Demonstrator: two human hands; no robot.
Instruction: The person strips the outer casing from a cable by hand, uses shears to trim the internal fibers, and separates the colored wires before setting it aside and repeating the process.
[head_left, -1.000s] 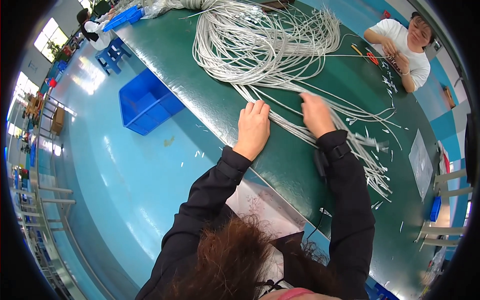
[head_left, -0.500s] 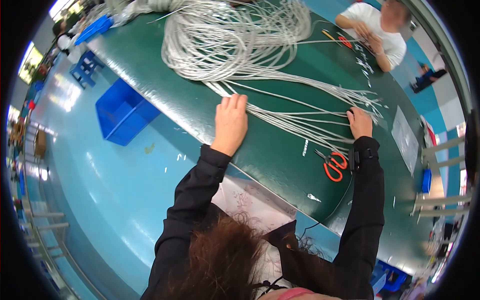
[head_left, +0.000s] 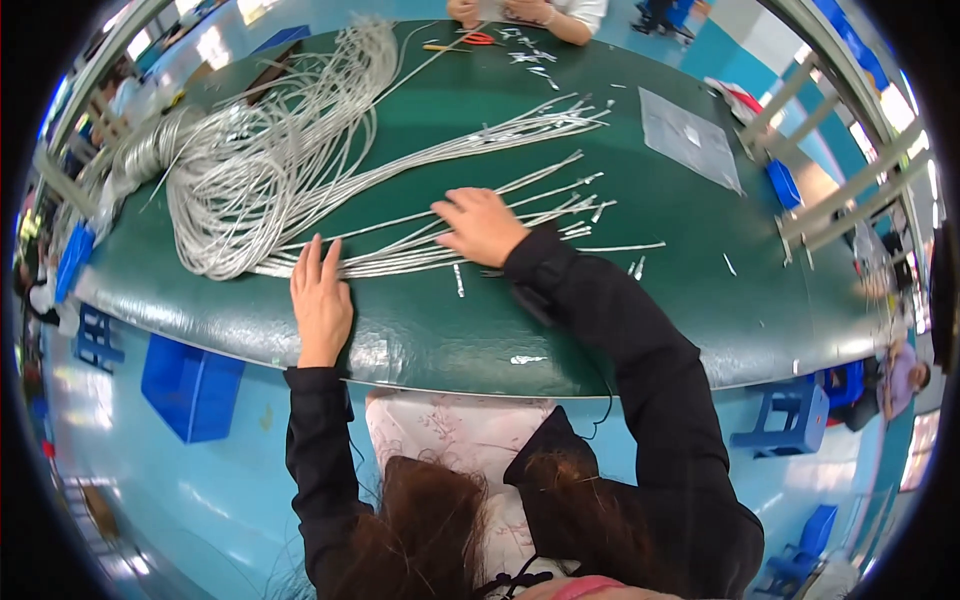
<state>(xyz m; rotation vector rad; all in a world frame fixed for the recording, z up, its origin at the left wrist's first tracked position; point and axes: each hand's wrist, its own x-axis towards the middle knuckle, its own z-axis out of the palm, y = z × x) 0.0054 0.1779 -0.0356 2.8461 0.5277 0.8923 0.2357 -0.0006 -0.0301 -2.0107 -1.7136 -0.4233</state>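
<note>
Several thin whitish cables [head_left: 400,262] run in a loose bundle across the green table from a large tangled coil [head_left: 250,190]. My left hand [head_left: 322,312] lies at the near edge of this bundle, its fingers stretched out and touching the cables close to the coil. Farther right, my right hand [head_left: 485,230] rests over the same bundle with fingers apart, near the fanned-out cable ends. Beyond it lies a second group of cables [head_left: 480,133] with silvery ends. A small dark tip shows beside my right wrist; its tool is hidden under the sleeve.
Across the green table [head_left: 440,345], a person's hands [head_left: 510,10] are at work near orange-handled scissors [head_left: 479,39] and small silvery pieces [head_left: 530,58]. A clear plastic bag [head_left: 690,140] lies at right. A blue bin [head_left: 195,385] stands on the floor at left, a blue stool [head_left: 785,420] at right.
The view has turned, so the table edge now runs across. My right hand has moved from the cable ends back along the bundle toward my left hand. The orange-handled cutters are now covered.
</note>
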